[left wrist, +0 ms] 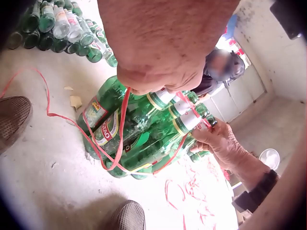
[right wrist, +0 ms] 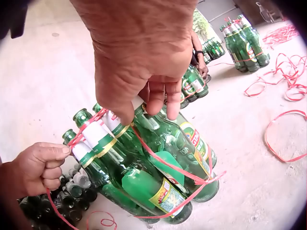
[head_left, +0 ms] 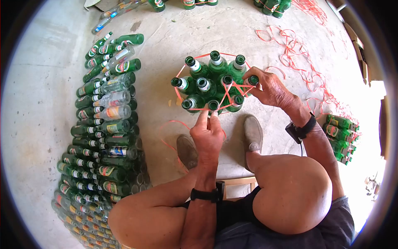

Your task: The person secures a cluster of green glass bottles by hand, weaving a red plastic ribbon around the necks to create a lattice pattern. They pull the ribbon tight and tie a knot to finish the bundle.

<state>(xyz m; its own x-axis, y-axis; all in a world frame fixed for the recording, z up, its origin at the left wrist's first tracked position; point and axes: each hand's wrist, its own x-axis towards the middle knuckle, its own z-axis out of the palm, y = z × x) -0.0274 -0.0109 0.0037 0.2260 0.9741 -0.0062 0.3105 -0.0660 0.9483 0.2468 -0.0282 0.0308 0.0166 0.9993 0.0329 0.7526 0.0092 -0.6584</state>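
Observation:
A cluster of upright green glass beer bottles stands on the floor between the hands. Red plastic strap loops round their necks and crosses between several at the right. At the near side, my left hand pinches the strap against a bottle neck, and a loose tail hangs below the fist in the right wrist view. My right hand grips the neck of the rightmost bottle, thumb and fingers round it. Lower down, another band of strap runs round the bottle bodies in the right wrist view.
Bottles lie stacked in a long pile at the left. A bound bundle of bottles lies at the right, below tangled strap. More bundles stand at the far side. Shoes flank the near floor; another person is beyond.

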